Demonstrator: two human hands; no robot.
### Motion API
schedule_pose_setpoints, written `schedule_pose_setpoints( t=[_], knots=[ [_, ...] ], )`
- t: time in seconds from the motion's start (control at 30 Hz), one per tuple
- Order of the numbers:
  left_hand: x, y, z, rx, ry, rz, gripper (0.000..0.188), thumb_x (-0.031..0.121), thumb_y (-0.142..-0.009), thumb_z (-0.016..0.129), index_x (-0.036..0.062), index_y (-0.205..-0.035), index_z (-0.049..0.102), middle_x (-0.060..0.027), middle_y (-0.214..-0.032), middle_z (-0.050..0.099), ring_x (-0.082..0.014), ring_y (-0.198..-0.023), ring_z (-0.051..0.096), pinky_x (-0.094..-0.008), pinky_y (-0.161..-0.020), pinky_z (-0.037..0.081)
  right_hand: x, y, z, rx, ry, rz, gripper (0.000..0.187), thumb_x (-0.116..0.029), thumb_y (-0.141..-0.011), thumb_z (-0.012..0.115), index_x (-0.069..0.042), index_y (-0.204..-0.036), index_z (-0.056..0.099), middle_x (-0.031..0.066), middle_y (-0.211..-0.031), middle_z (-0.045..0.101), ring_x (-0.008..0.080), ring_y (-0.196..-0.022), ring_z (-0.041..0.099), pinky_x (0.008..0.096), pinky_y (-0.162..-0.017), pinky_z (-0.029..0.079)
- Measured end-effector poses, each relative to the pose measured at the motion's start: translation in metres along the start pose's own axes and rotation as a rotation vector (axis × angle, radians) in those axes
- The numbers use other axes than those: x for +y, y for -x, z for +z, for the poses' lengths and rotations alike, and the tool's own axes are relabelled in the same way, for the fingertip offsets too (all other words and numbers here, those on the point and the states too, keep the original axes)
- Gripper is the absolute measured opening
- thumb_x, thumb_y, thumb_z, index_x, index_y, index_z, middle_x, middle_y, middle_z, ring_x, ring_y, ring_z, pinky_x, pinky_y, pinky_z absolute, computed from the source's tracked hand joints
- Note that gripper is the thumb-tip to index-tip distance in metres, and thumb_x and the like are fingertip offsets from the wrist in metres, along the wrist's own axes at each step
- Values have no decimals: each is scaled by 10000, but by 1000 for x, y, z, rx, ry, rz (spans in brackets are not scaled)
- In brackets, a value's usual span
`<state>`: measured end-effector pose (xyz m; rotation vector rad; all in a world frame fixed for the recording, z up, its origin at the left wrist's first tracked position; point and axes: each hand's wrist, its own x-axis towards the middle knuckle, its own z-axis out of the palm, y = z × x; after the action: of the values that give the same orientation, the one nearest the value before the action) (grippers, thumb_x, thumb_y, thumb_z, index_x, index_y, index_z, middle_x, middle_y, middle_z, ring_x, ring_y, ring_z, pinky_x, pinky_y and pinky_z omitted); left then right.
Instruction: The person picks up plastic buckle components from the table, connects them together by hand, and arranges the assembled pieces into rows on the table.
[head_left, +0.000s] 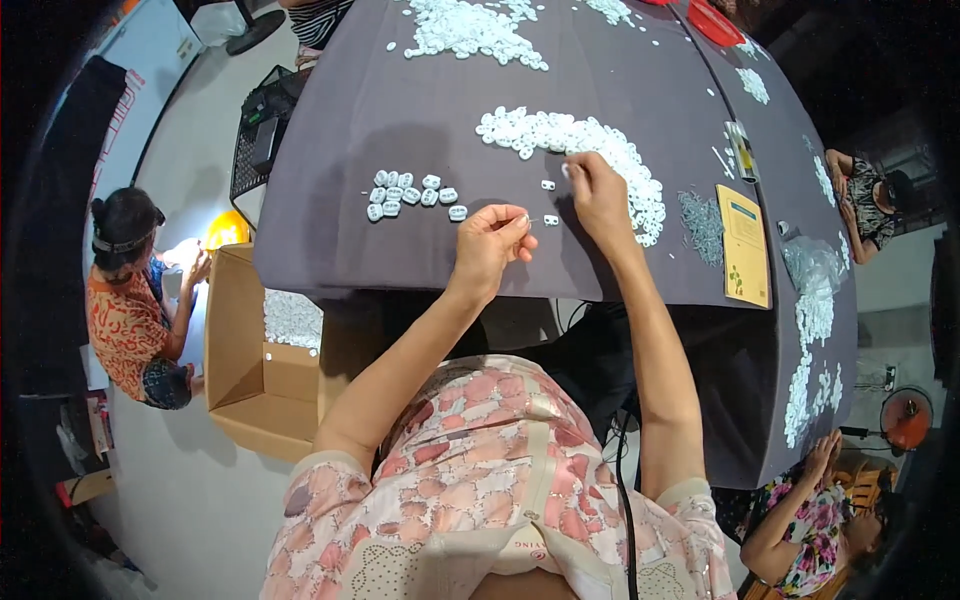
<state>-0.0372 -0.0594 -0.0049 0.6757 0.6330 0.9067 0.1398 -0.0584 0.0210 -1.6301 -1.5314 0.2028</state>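
Note:
My left hand is closed in a pinch near the table's front edge. A small thin pin sticks out from its fingertips. Farther right, my right hand is also pinched, at the inner edge of a curved pile of small white plastic pieces. A bit of white shows at its fingertips, seemingly one such piece. Two white two-holed pieces lie between my hands. To the left, several white oval pieces are set out in loose rows.
A heap of thin grey pins lies beside a yellow booklet at the right. Another white pile spreads at the far side. A cardboard box holding white pieces stands left of the table. Other people sit to the left and right.

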Motion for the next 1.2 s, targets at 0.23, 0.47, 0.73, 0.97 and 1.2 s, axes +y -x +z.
schedule_pose_setpoints(
  t=[0.23, 0.47, 0.73, 0.97, 1.2],
  knots=[
    [0, 3, 4, 0, -18, 22, 87, 40, -853, 571, -26, -910, 574, -73, -766, 595, -138, -611, 596, -245, -518, 500, -28, 50, -5, -135, -888, 498, 162, -11, -867, 532, 16, -1027, 521, 63, -807, 593, 119, -671, 615, 219, -560, 508],
    [1, 4, 8, 9, -46, 12, 78, 39, -854, 575, -22, -901, 573, -74, -761, 611, -131, -607, 609, -233, -513, 505, -22, 63, 2, -130, -971, 455, 130, 15, -857, 530, 10, -987, 529, 59, -794, 595, 113, -670, 612, 214, -569, 513],
    [3, 4, 8, -6, -61, 20, 74, 30, -849, 576, -27, -895, 569, -83, -764, 615, -140, -612, 620, -231, -509, 505, -28, 71, 2, -122, -818, 331, 179, 11, -849, 543, 23, -1024, 577, 48, -811, 609, 84, -678, 594, 209, -594, 497],
    [-1, 4, 6, -14, -124, 21, 82, 23, -857, 567, -27, -922, 575, -86, -798, 614, -140, -634, 603, -242, -541, 502, -31, 70, -3, -47, -783, 386, 160, -22, -851, 567, 19, -1003, 597, 24, -804, 600, 67, -645, 571, 195, -533, 487],
    [-5, 7, 6, -42, -231, 123, 94, 28, -852, 576, -27, -929, 575, -75, -788, 616, -117, -621, 593, -229, -539, 499, -37, 72, 5, 6, -877, 482, 186, -47, -867, 563, 48, -1021, 607, 83, -805, 640, 120, -657, 632, 221, -573, 528]
  ],
)
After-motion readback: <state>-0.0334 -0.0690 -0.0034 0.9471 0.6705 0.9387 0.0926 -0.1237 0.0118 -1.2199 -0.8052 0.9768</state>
